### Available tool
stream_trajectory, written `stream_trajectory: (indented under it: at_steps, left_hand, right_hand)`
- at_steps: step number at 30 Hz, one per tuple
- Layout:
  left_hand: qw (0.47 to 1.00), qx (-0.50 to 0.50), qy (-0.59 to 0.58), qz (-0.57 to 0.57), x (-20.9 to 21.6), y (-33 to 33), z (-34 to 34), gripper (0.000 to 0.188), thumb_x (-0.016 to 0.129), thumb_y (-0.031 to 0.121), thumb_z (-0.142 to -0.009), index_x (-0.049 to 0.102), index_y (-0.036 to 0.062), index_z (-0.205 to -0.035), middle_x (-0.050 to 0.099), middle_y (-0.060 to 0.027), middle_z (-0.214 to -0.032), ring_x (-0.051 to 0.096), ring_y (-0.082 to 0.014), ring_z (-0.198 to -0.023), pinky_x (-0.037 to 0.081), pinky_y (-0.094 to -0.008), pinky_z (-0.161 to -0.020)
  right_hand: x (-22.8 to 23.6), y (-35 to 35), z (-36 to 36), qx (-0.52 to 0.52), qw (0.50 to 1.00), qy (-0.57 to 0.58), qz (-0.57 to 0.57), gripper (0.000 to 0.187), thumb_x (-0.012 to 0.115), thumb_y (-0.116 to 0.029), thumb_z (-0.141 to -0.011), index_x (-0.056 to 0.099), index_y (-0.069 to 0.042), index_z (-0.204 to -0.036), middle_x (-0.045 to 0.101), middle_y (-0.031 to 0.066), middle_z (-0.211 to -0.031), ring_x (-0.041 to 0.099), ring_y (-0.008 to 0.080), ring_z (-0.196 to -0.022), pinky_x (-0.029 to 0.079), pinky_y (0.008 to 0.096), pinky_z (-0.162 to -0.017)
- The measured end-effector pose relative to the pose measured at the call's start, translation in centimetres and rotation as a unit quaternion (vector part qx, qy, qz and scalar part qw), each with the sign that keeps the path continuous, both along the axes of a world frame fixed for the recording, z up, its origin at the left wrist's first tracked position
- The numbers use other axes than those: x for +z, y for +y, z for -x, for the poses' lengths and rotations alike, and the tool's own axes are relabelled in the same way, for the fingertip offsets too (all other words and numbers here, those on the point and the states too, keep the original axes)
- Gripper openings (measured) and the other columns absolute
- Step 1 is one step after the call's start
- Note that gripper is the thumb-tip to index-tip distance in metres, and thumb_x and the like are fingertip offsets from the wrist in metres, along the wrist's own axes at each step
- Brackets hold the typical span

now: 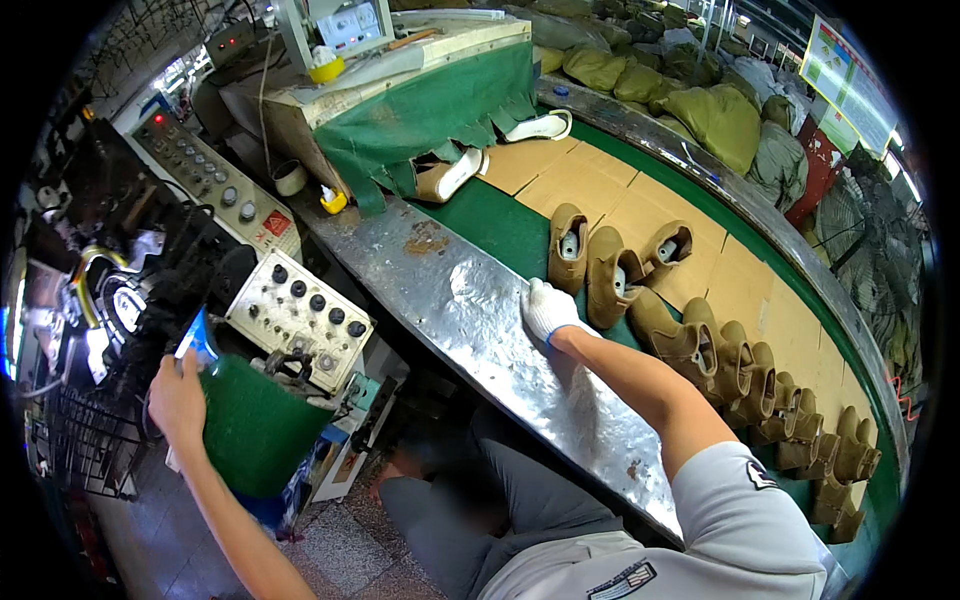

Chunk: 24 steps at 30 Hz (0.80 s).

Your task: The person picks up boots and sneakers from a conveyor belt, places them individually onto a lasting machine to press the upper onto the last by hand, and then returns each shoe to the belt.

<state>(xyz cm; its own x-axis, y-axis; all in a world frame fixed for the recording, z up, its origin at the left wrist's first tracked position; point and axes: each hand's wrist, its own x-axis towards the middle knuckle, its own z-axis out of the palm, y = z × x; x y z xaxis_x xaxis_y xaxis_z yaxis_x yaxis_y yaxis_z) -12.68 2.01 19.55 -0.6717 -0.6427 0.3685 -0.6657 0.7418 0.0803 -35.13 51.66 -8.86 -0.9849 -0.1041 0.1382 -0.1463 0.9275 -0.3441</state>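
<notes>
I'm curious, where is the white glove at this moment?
In the head view, just right of centre, the white glove is on the right hand, at the edge of the shiny metal ledge beside the brown shoes.

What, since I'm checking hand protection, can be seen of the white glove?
The white glove is worn on the right hand, back upward, covering it to the wrist, where a bluish edge shows. It looks knitted. It lies at the metal ledge's far edge, near brown shoes; whether it grips anything is unclear.
</notes>
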Motion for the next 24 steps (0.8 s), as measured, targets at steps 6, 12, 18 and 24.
stream_trajectory:
  at_steps: [6,12,18,24]
  left_hand:
    - [0.997,-0.038,0.071,0.0,-1.0,-0.4,-1.6,0.034,0.055,0.034,-0.104,0.067,0.0028,-0.112,0.07,-0.0172,-0.108,0.063,-0.0405,-0.102,0.047,-0.0493,-0.089]
    - [0.999,-0.005,0.017,-0.027,0.6,1.6,-0.2,0.034,0.057,0.032,-0.104,0.064,0.0017,-0.119,0.068,-0.0188,-0.113,0.062,-0.0407,-0.107,0.048,-0.0482,-0.092]
    - [0.993,0.02,-0.107,-0.042,3.9,1.9,1.7,0.041,0.054,0.041,-0.101,0.071,0.006,-0.115,0.07,-0.0162,-0.112,0.064,-0.0408,-0.1,0.05,-0.0515,-0.086]
    - [1.0,-0.003,-0.022,-0.005,3.7,2.2,3.7,0.037,0.059,0.035,-0.098,0.071,0.0023,-0.108,0.071,-0.0199,-0.101,0.065,-0.0428,-0.093,0.051,-0.0516,-0.084]
  right_hand:
    - [1.4,-1.3,-0.4,0.032,0.999,0.0,0.023,0.029,0.051,-0.028,-0.103,0.057,-0.002,-0.113,0.068,0.0269,-0.1,0.069,0.044,-0.089,0.057,0.0521,-0.079]
    - [2.6,-1.0,0.0,0.0,0.999,-0.045,-0.005,0.037,0.053,-0.027,-0.102,0.055,-0.001,-0.129,0.066,0.024,-0.106,0.068,0.0417,-0.092,0.056,0.0498,-0.08]
    - [3.6,-2.6,2.7,-0.05,0.98,-0.187,-0.038,0.042,0.058,-0.033,-0.098,0.056,-0.004,-0.127,0.066,0.0236,-0.111,0.068,0.0428,-0.097,0.055,0.0514,-0.085]
    - [7.3,-4.7,19.9,-0.191,0.934,-0.237,0.186,0.057,0.061,-0.049,-0.091,0.067,-0.001,-0.121,0.072,0.0291,-0.11,0.07,0.0426,-0.104,0.054,0.0506,-0.092]
